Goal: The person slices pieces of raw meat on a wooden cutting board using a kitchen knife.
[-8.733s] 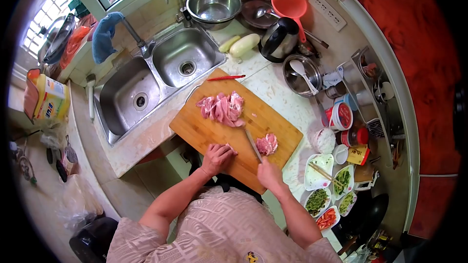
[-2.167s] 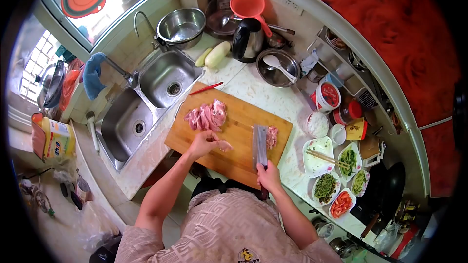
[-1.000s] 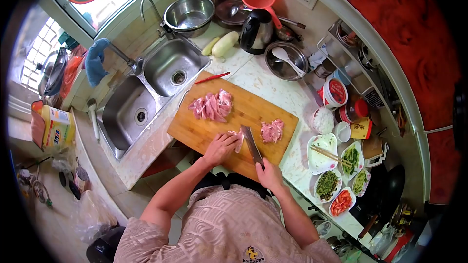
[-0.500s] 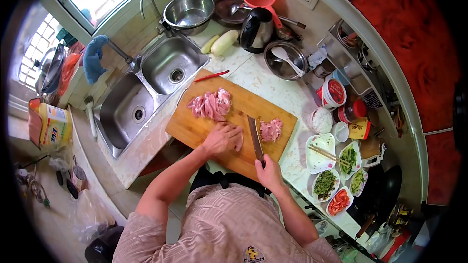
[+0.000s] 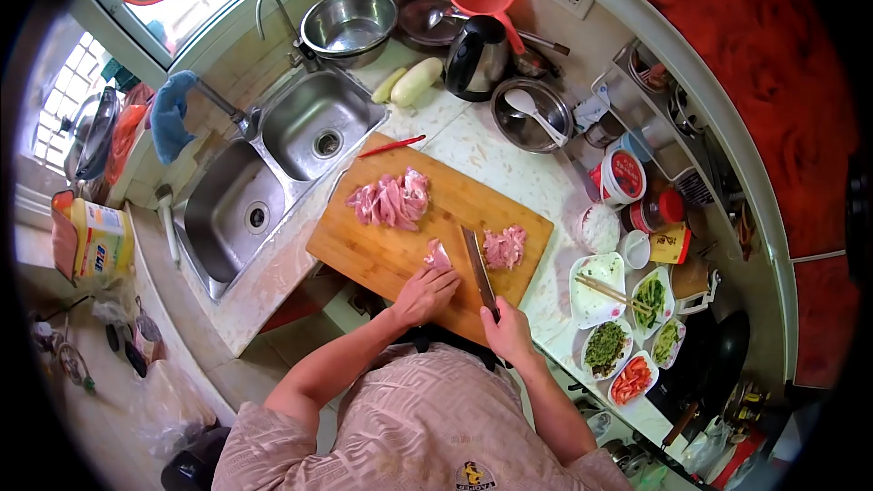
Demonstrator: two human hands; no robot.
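Observation:
On the wooden cutting board, a small piece of raw meat lies at the fingertips of my left hand. The fingers are bent together and press its near end to the board. My right hand is closed around the handle of a kitchen knife, whose blade points away from me between that piece and a small heap of cut meat. Farther up the board sits a larger pile of meat strips. A red chili pepper rests along the far left edge.
A double sink lies to the left. Behind the board are a pale peeled vegetable, a kettle and a steel bowl. To the right stand a white dish with chopsticks, chopped greens and sliced red pepper.
My left hand has drawn back toward me and slightly right, uncovering the small meat piece near the knife. The knife has barely moved.

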